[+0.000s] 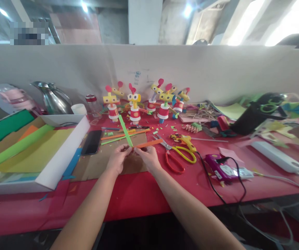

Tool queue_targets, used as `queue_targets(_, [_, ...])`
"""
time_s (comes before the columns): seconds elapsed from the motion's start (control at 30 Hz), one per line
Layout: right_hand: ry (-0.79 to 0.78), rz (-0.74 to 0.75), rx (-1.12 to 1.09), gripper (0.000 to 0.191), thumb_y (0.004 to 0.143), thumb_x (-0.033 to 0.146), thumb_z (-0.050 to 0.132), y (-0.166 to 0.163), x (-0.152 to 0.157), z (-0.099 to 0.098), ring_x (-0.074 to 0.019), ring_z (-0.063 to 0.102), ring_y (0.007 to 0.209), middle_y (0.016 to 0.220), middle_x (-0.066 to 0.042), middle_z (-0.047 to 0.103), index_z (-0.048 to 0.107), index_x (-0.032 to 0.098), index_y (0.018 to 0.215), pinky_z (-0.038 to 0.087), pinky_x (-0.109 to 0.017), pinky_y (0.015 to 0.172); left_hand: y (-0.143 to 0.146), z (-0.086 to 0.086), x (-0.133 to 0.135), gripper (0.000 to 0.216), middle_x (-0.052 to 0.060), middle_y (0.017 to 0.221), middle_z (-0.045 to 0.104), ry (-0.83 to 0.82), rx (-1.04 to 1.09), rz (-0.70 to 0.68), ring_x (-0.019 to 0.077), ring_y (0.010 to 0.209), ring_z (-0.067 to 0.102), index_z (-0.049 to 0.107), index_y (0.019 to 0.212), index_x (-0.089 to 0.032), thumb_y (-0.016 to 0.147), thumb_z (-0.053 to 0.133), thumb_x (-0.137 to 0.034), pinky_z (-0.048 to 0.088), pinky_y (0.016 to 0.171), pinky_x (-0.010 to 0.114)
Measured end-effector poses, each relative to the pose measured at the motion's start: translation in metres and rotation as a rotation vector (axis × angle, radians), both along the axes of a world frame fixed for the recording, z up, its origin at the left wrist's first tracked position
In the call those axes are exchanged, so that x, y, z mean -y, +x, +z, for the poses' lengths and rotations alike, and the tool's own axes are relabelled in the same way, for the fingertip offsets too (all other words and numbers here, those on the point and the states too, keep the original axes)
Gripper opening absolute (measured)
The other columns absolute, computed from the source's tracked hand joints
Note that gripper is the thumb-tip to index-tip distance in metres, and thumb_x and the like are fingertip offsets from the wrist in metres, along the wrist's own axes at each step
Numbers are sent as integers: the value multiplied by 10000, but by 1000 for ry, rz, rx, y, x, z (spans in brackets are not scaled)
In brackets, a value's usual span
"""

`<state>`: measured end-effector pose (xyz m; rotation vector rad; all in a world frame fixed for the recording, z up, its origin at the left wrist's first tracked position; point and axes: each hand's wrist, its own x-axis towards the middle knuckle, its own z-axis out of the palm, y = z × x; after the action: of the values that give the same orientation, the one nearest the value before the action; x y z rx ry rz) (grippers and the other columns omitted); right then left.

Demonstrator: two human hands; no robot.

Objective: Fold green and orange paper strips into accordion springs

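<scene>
My left hand (pixel 118 158) and my right hand (pixel 149 158) meet over a brown cardboard sheet (pixel 100 165) on the red table. Both pinch the joined ends of two paper strips. A green strip (pixel 125 130) runs up and to the left from my left fingers. An orange strip (pixel 149 143) runs out to the right from my right fingers. More orange and green strips (pixel 118 137) lie on the cardboard just behind. A black phone (pixel 91 142) lies left of my left hand.
Red-handled scissors (pixel 171 161) and yellow-handled scissors (pixel 183 152) lie right of my hands, with a yellow glue gun (pixel 186 140) and a purple power strip (pixel 221 168). Several paper-cup figures (pixel 135 113) stand at the back. A white box (pixel 61 152) of coloured paper fills the left.
</scene>
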<state>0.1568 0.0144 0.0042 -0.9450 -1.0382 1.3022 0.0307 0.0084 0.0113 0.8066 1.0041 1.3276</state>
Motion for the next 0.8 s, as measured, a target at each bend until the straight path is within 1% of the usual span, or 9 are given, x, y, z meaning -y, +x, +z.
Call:
queue_targets(0.13, [22,-4,76,164,644,257,659,3,-1,0,-185,665,665,726,-51,733,715,140,745,503,-273,634,-3,0,0,261,24,689,677,43,-160,-60,118,634,580,724,777,-154,582,804,-310,429,628,227])
queue_targets(0.23, [95,-5,157,128,655,239,647,5,-2,-3,-196,672,693,746,-47,736,711,158,731,504,-280,653,-6,1,0,229,32,665,674,68,-262,-67,134,630,576,734,743,-162,581,799,-310,422,623,241])
queue_targets(0.37, [149,-12,267,97,666,229,630,6,-5,-8,-199,661,666,712,-40,725,698,169,701,489,-278,617,-10,0,-2,204,35,639,672,58,-228,-105,126,574,561,738,717,-162,578,796,-299,413,592,241])
queue_targets(0.47, [155,-30,309,102,666,233,633,6,-6,-11,-190,643,647,708,-37,717,689,168,721,469,-265,583,-12,-3,-3,207,42,644,684,51,-220,-103,143,598,585,737,709,-163,554,810,-279,423,605,245])
queue_targets(0.57, [177,-48,335,119,686,264,644,5,-4,-11,-180,627,648,714,-33,703,676,171,752,461,-262,585,-11,-4,-4,209,49,646,695,26,-227,-52,158,622,604,727,664,-165,529,821,-294,433,639,260])
queue_targets(0.67, [211,-50,361,139,724,311,637,4,-1,-10,-167,608,638,713,-27,681,659,178,754,452,-260,586,-9,-4,-4,235,33,585,669,22,-239,17,149,584,589,701,602,-160,499,831,-326,425,649,269])
queue_targets(0.8, [203,-18,288,168,754,346,624,1,2,-8,-151,579,612,681,-12,644,638,179,738,440,-253,580,-4,-6,-4,285,14,532,639,3,-169,50,145,540,572,696,604,-152,461,842,-352,425,639,279])
